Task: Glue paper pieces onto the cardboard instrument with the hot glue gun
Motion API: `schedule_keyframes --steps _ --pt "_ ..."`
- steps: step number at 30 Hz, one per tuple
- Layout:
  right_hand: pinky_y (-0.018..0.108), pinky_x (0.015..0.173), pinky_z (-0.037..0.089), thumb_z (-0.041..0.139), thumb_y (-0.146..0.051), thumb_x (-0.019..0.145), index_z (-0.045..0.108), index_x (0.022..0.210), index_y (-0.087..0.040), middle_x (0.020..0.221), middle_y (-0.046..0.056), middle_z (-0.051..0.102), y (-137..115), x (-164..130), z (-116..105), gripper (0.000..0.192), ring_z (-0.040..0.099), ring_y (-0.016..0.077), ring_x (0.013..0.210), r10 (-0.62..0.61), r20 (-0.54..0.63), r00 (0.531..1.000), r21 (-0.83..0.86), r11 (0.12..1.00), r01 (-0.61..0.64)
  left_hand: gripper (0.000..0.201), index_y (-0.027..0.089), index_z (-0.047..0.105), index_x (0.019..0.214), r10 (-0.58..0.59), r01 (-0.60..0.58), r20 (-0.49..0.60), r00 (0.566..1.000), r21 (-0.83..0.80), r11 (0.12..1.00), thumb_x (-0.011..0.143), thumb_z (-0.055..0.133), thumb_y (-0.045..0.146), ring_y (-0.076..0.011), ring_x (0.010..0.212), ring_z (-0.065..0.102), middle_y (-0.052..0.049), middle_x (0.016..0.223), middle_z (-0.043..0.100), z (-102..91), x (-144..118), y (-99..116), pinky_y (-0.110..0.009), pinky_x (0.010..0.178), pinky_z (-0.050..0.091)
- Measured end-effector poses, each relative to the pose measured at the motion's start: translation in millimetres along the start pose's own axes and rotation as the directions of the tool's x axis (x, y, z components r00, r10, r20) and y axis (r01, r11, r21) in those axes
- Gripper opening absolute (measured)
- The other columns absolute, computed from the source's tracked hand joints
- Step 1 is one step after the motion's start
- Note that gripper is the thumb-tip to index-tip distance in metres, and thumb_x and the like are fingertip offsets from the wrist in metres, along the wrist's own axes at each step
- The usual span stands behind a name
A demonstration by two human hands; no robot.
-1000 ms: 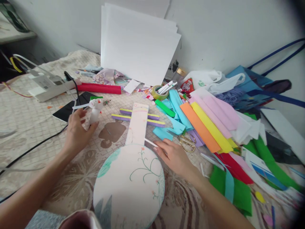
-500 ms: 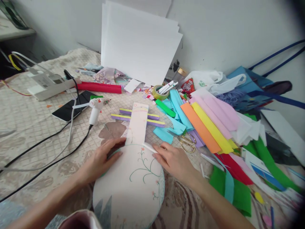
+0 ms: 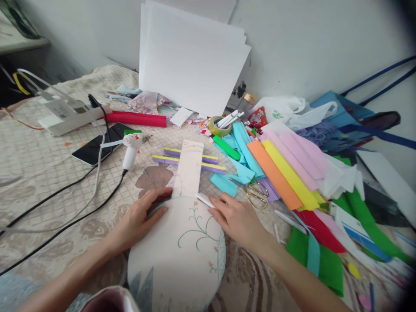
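Here, seen from my remote station, both bare hands rest on a round pale paper fan face painted with green vines (image 3: 177, 255), which lies flat on the beige patterned cloth (image 3: 42, 173) directly in front of the person. The left hand (image 3: 139, 221) lies on the fan's upper left rim, fingers loosely spread and flat, gripping nothing; the right hand (image 3: 235, 219) presses the upper right rim, fingers extended and close together, fingertips beside a thin white strip (image 3: 205, 200) at the edge — I cannot tell whether they pinch it.

The relation that matters: a long pale paper strip with pastel stripes (image 3: 189, 169) runs from the fan's top edge straight away from the person, its long axis pointing toward the wall, its near end lying between the two hands. Both hands flank that junction about equally, the left thumb perhaps a shade nearer.

A small white glue gun (image 3: 130, 151) stands well off to the left beside a black phone (image 3: 97, 147); gold-handled scissors (image 3: 256, 193) lie just right of the right hand — near the fanned sheets of coloured paper (image 3: 286, 169).
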State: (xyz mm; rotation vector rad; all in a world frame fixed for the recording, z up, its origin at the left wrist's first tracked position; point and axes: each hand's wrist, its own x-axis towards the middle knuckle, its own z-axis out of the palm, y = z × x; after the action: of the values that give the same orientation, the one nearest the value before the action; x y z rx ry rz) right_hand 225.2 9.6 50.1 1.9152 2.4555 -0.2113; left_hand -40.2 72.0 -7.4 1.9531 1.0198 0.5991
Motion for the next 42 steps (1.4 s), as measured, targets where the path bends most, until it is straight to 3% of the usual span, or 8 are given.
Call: schedule_keyframes --steps 3,10,17,24,30,36,42 --pt "0.027 0.058 0.038 0.035 -0.04 0.097 0.06 0.118 -0.026 0.094 0.004 0.063 5.0 -2.3 -5.2 0.036 0.061 0.0156 0.071 -0.029 0.03 0.999 0.046 0.999 0.027 0.038 0.027 0.046 0.127 0.003 -0.003 -0.006 1.0 0.004 1.0 0.09 0.049 0.037 -0.0213 0.112 0.059 -0.005 0.122 0.06 0.0 -0.1 -0.3 -0.038 0.098 0.048" --pt "0.028 0.058 0.037 0.032 -0.037 0.098 0.063 0.114 -0.025 0.087 0.004 0.063 6.3 11.2 -0.6 0.037 0.06 0.0172 0.073 0.103 -0.014 0.995 0.035 0.994 -0.102 0.038 0.026 0.046 0.127 -0.009 0.009 -0.016 1.0 -0.006 1.0 0.09 0.049 0.037 -0.0215 0.111 0.06 -0.005 0.123 0.061 0.5 -0.6 -0.9 -0.037 0.097 0.049" --pt "0.027 0.059 0.038 0.034 -0.041 0.097 0.06 0.118 -0.025 0.093 0.004 0.063 5.3 -3.2 -3.3 0.037 0.062 0.0161 0.073 -0.036 0.038 0.999 0.093 0.995 0.032 0.038 0.027 0.046 0.127 -0.005 0.004 -0.008 1.0 -0.013 1.0 0.09 0.049 0.037 -0.0209 0.112 0.059 -0.004 0.123 0.061 0.7 0.8 -1.1 -0.036 0.098 0.049" --pt "0.029 0.07 0.041 0.033 -0.037 0.098 0.063 0.113 -0.024 0.088 0.004 0.062 10.9 6.1 -5.7 0.036 0.061 0.0178 0.081 0.045 0.043 0.998 0.175 0.983 -0.052 0.038 0.027 0.046 0.126 -0.012 0.012 -0.006 1.0 -0.017 1.0 0.09 0.049 0.038 -0.0211 0.111 0.06 -0.005 0.122 0.061 -0.1 -0.9 0.2 -0.037 0.098 0.049" --pt "0.027 0.07 0.042 0.035 -0.037 0.098 0.064 0.108 -0.023 0.088 0.004 0.063 13.9 4.3 -5.2 0.034 0.06 0.0167 0.081 -0.058 0.062 0.996 0.232 0.972 0.042 0.039 0.028 0.045 0.127 -0.018 0.018 0.0 1.0 -0.012 1.0 0.09 0.05 0.038 -0.0218 0.112 0.06 -0.005 0.124 0.06 -0.5 -1.2 -1.4 -0.038 0.098 0.049" --pt "0.029 0.069 0.042 0.034 -0.035 0.097 0.064 0.108 -0.021 0.088 0.006 0.062 11.3 9.8 0.7 0.034 0.06 0.0188 0.08 0.097 -0.012 0.995 0.172 0.981 -0.093 0.039 0.028 0.045 0.127 -0.018 0.018 -0.004 1.0 -0.018 1.0 0.09 0.05 0.037 -0.0217 0.112 0.06 -0.004 0.124 0.06 0.2 -1.1 -2.8 -0.037 0.098 0.049" --pt "0.027 0.07 0.043 0.035 -0.034 0.097 0.065 0.104 -0.022 0.089 0.004 0.064 10.3 4.5 -8.8 0.033 0.06 0.0168 0.081 -0.023 0.05 0.998 0.296 0.955 0.007 0.039 0.027 0.046 0.127 -0.004 0.004 -0.013 1.0 -0.029 1.0 0.089 0.05 0.036 -0.0232 0.112 0.06 -0.005 0.125 0.061 0.5 -1.5 -3.2 -0.039 0.097 0.05"
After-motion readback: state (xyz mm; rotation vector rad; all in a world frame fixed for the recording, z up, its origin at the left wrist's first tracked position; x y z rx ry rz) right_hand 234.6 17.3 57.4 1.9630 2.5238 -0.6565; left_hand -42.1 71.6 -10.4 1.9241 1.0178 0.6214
